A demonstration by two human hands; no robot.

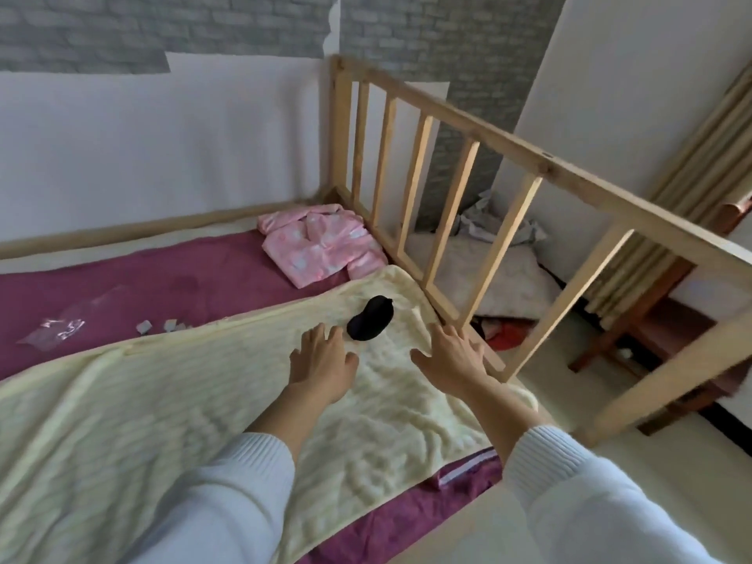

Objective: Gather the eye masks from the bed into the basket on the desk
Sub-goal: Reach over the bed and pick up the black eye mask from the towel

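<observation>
One black eye mask on the soft yellow blanket, near the wooden bed rail. Just below it, the left hand, fingers spread wide, holding nothing, fingertips close to the mask. Off to the side, the right hand, open wide too and empty. Farther back, pink pajamas on the purple sheet, plus little paper scraps.
</observation>
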